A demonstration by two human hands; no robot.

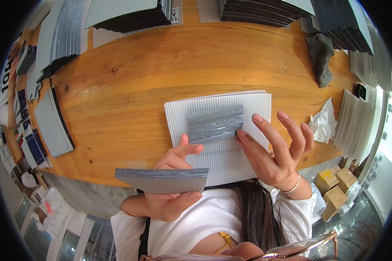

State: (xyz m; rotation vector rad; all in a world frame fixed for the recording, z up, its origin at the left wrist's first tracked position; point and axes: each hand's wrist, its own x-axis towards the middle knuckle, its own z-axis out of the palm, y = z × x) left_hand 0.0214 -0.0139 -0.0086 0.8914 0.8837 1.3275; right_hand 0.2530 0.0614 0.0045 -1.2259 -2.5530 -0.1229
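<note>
My left hand (172, 206) grips a flat grey slab (161, 185) above the table's near edge, thumb on its near side. The slab has a dark, streaked edge, like many thin sheets packed together. A grey block (215, 124) with a streaked, shiny face lies on white ribbed plastic sheets (226, 163) in front of me. At the block's right edge, the index fingertip of my right hand (276, 158) touches or nearly touches it. That hand's other fingers are spread, holding nothing.
Stacks of grey panels (122, 11) line the wooden table's (130, 78) far side. A dark panel (54, 124) lies at the left. On the right are a dark cloth (321, 58), crumpled white paper (324, 122) and upright translucent sheets (357, 124). Cardboard boxes (335, 198) sit below.
</note>
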